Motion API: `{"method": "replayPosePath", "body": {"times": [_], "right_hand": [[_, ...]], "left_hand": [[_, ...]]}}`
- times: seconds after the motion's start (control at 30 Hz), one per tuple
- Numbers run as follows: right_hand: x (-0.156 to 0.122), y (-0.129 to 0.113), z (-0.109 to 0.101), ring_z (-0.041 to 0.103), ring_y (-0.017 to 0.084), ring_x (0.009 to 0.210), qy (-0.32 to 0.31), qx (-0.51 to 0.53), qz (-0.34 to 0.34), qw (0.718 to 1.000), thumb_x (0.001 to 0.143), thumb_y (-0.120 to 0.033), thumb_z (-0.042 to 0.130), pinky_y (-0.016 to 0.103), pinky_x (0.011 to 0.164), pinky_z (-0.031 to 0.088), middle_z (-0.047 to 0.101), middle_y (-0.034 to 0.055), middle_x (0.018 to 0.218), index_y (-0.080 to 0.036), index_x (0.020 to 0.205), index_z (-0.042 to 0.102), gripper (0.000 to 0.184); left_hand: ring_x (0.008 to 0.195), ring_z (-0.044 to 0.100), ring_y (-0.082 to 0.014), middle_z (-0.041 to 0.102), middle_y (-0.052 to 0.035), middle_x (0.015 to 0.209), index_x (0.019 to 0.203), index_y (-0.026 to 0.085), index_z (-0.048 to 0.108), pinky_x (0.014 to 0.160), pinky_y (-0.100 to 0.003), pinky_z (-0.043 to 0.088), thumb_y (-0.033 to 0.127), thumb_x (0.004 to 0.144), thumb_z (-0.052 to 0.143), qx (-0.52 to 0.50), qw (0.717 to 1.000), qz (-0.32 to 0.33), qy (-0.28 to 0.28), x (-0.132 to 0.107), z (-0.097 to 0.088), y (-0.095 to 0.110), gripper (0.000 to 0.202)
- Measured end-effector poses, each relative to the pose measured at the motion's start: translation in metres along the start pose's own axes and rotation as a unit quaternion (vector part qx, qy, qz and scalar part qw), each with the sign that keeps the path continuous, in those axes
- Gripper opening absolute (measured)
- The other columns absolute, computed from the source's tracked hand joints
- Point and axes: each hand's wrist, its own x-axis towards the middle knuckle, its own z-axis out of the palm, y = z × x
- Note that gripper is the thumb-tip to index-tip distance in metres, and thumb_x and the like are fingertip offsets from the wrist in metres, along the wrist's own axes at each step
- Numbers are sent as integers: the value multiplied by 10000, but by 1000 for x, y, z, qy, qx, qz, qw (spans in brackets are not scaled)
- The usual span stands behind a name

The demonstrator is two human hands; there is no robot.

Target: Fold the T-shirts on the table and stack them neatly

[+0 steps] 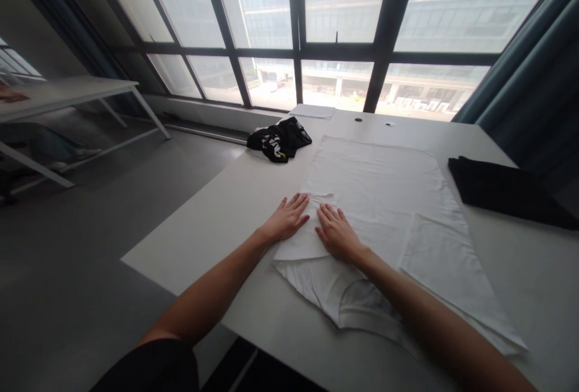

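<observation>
A white T-shirt [375, 193] lies spread on the white table, its neckline toward me and its hem toward the window. Both sleeves are folded inward over the body. My left hand [288, 217] rests flat at the shirt's left edge by the folded sleeve, fingers stretched out. Just to its right, my right hand [337, 232] presses flat on the same sleeve, with its fingers extended. Small creases show in the cloth by the fingertips. My right forearm passes above the collar and hides part of it.
A black printed garment [280, 139] lies bunched at the table's far left. Folded black cloth [511, 192] sits on the right. White sheets [313, 111] and two small round items [358, 119] are near the window. Another white table [76, 93] stands left, with a person partly visible.
</observation>
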Motion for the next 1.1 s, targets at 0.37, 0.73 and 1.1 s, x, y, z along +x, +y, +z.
{"method": "replayPosePath", "body": {"times": [0.37,0.73,1.1], "right_hand": [[-39,0,-28,241,298,1515,24,25,25,999,983,-287,466,539,1212,197,325,203,1607,-102,1424,498,480],[-111,94,-68,327,277,1481,125,0,184,975,967,-245,434,491,1206,236,410,185,1567,-98,1403,534,471],[-148,165,-60,294,312,1490,153,-132,334,921,1001,-330,311,511,1188,262,386,196,1579,-76,1454,472,543]], "left_hand": [[1515,246,-276,315,-166,1615,1542,123,355,1211,-523,233,380,1032,340,8,999,41,22,22,-4,26,571],[1522,212,-314,274,-162,1631,1562,160,328,1189,-605,217,465,1034,300,73,997,-13,21,23,13,11,611],[1510,252,-313,293,-172,1621,1559,158,328,1192,-613,196,470,1024,341,67,996,-54,31,25,14,19,619]]}}
